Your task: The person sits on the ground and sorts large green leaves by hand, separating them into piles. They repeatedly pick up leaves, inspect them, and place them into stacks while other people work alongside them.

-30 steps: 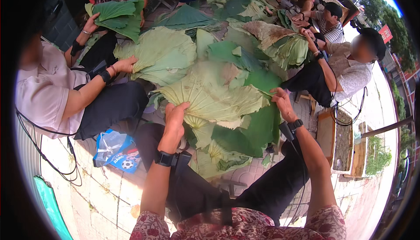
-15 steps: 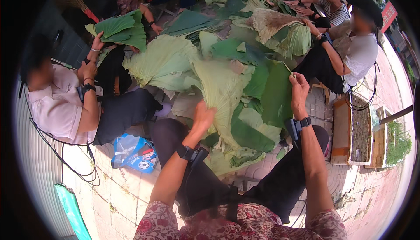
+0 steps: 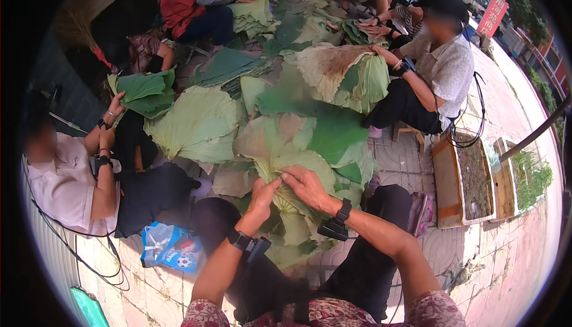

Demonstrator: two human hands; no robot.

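My left hand [image 3: 261, 203] is closed around the gathered part of a pale green lotus leaf [image 3: 298, 163], just above my lap. Right beside it, the fingers of my right hand [image 3: 305, 188] pinch the same bunched spot. The pale leaf fans out beyond my hands, with creased folds [image 3: 295, 219] hanging below them. Beyond it lies a broad darker green lotus leaf [image 3: 336, 133] on the heap. To the left, a large pale leaf [image 3: 199, 124] is spread over the pile. Whether more than one leaf is in my grip, I cannot tell.
Seated co-workers flank the heap; the left person holds folded green leaves [image 3: 143, 91], the right one a browned leaf bundle [image 3: 342, 73]. A blue and white bag [image 3: 171, 248] sits on the paving by my left knee. Soil-filled planter boxes [image 3: 465, 178] stand at the right.
My right hand has let go of the dark green leaf and come left to meet my left hand at the pale leaf. The view has shifted to the right.
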